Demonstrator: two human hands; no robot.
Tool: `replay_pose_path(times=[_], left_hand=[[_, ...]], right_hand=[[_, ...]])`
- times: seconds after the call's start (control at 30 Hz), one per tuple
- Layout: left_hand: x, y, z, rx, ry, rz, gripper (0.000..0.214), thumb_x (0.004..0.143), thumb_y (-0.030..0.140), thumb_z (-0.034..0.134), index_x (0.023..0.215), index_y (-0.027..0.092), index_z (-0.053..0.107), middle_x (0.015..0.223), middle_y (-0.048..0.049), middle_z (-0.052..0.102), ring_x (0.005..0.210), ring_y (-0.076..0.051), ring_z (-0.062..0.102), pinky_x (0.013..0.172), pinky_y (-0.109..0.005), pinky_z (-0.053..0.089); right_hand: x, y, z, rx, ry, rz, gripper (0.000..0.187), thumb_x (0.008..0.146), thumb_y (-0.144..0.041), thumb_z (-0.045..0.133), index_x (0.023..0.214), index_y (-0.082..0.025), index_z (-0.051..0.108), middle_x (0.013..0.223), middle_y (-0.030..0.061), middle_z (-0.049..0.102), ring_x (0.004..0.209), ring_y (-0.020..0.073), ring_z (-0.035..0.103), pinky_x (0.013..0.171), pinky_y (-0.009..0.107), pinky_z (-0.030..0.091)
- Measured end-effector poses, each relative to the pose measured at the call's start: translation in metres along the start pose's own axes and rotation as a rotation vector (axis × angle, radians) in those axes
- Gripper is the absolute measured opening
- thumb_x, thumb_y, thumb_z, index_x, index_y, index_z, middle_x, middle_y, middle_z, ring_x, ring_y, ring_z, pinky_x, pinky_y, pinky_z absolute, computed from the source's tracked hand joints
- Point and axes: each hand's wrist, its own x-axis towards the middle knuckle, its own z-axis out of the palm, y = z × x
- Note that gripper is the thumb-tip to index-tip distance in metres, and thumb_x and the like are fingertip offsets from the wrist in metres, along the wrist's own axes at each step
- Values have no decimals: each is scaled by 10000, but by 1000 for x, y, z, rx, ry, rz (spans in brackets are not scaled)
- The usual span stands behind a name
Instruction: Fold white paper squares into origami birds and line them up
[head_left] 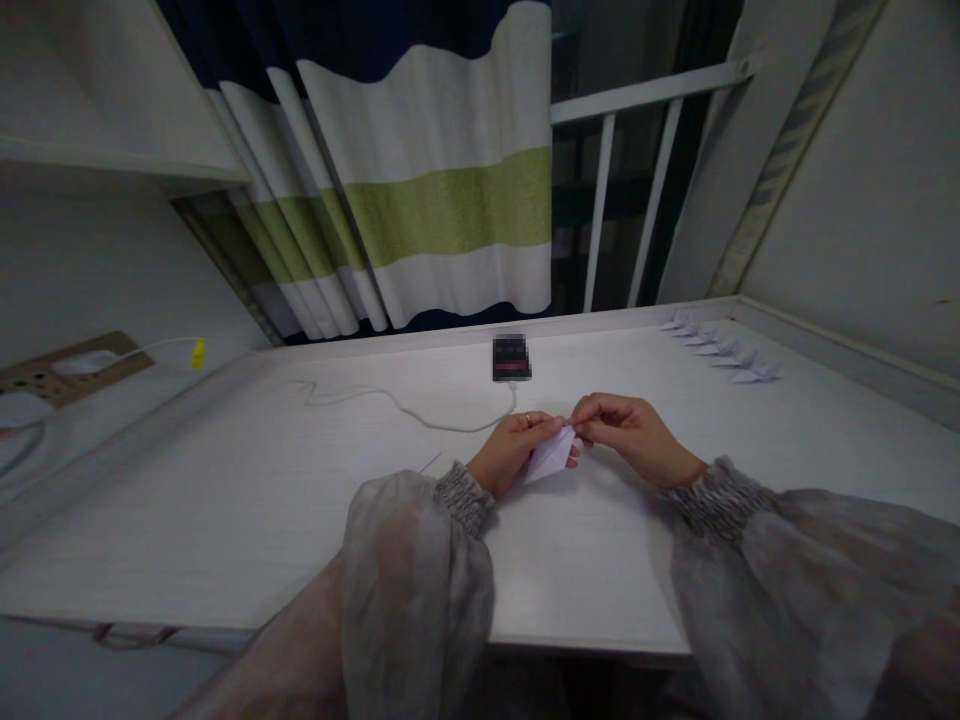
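Note:
A small folded piece of white paper [550,455] is held just above the white table [300,520], near its middle. My left hand [511,447], with a ring on one finger, grips the paper's left side from below. My right hand [626,433] pinches the paper's upper right tip with curled fingers. Both forearms wear loose grey sleeves with gathered cuffs.
A row of several finished white paper folds [720,350] lies at the far right of the table. A dark phone [511,358] sits at the back with a white cable [390,402] running left to a wall socket [67,365]. A flat paper sheet [394,462] lies left of my hands.

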Motion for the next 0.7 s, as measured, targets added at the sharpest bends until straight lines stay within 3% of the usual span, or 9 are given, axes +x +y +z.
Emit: replay_pose_path(times=[0.47,0.7], left_hand=[[-1,2,0,54,85,22,250,577,287,686,687,91,577,593,-44,641,516,-113,583,558,-248,456],[-3,5,3,97,174,64,223,566,273,680,683,96,610,566,-35,635,505,-117,576,574,-260,448]], right_hand=[[1,0,0,-51,55,21,22,614,-183,576,619,-162,574,509,-38,515,499,83,454,501,225,347],[3,5,-1,47,17,63,91,614,-212,612,689,-162,599,589,-28,552,543,80,468,550,228,365]])
